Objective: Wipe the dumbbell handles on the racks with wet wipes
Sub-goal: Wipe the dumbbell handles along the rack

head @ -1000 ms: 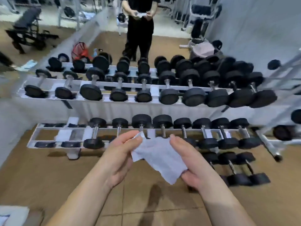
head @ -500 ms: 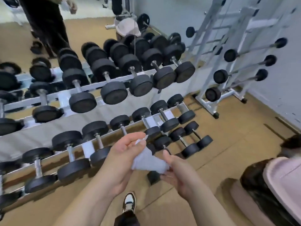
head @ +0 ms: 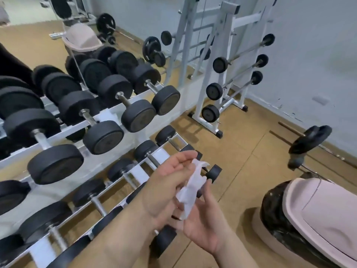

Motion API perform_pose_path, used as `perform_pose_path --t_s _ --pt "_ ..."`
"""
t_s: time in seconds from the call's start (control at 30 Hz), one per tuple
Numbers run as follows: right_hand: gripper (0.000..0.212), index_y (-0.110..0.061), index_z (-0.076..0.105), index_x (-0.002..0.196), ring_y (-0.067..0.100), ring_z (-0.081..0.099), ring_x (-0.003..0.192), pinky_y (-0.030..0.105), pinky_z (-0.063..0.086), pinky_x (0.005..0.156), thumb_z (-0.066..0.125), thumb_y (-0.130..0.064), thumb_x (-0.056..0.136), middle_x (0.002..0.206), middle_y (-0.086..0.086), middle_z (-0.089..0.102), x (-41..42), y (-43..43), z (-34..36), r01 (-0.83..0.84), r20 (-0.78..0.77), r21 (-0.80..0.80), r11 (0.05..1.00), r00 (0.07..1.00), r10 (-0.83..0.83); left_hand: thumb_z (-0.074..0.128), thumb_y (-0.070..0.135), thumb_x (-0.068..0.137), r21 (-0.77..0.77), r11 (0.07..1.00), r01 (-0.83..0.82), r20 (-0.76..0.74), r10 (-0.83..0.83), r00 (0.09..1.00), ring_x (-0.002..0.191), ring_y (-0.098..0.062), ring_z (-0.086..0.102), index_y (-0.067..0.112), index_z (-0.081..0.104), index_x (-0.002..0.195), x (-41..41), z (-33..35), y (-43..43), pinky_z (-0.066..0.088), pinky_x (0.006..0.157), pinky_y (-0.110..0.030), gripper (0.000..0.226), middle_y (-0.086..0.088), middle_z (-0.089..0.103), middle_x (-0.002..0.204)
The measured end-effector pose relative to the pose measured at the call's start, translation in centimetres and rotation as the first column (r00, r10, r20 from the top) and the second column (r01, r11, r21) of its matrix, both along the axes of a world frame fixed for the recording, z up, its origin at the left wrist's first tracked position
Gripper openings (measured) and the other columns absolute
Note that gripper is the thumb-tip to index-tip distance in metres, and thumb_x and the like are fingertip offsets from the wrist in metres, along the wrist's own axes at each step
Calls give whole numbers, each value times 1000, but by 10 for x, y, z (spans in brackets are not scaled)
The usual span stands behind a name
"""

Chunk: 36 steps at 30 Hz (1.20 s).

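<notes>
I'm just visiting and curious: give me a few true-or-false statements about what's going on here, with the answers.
1. Both the left hand and the right hand hold the wet wipe. True.
2. The wet wipe is rubbing a handle. False: it is bunched between the hands, on no handle.
3. A pink-lidded bin stands to the right. True.
4. The dumbbells have red heads. False: they are black.

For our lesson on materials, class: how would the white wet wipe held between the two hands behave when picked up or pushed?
Probably floppy: the wet wipe is bunched and creased between the left hand and right hand. Likely light, being a thin sheet. Unlikely to roll; no firm shape.
</notes>
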State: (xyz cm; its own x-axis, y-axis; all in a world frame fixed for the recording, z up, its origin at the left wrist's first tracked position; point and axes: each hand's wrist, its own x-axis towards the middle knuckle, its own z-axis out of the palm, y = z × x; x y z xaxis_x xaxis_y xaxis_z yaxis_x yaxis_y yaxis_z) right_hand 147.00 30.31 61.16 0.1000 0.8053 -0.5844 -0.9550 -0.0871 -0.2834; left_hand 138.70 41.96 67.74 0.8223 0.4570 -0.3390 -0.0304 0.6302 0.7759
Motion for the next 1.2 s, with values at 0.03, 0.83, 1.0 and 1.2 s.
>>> perform_pose_path --t_s 0.03,0.83,1.0,1.2 --pt "82 -3 64 137 43 56 129 58 37 114 60 -68 87 145 23 56 15 3 1 59 -33 -2 998 998 -59 66 15 94 26 1000 6 -16 -5 1000 107 -27 71 19 68 125 18 -1 4 54 97 -45 31 -12 73 122" --pt "35 -6 69 120 21 74 68 27 53 48 73 -28 94 90 10 78 421 169 -118 -239 440 -413 879 793 422 61 16 100 501 791 -352 -547 604 580 96 -7 62 31 67 111 325 -188 135 45 58 -7 19 8 66 110" --pt "24 -11 68 113 29 76 79 33 57 57 65 -24 92 94 13 78 430 229 -203 -252 519 -449 857 708 480 59 12 99 500 789 -358 -582 612 536 96 -7 62 34 66 113 329 -275 183 45 61 -10 27 10 64 110" --pt "26 -21 67 109 27 76 83 40 60 69 58 -9 88 91 7 78 454 309 -367 -263 660 -388 883 590 465 58 5 93 510 755 -413 -619 655 434 97 -17 63 39 65 104 348 -436 251 49 66 -25 37 10 64 108"
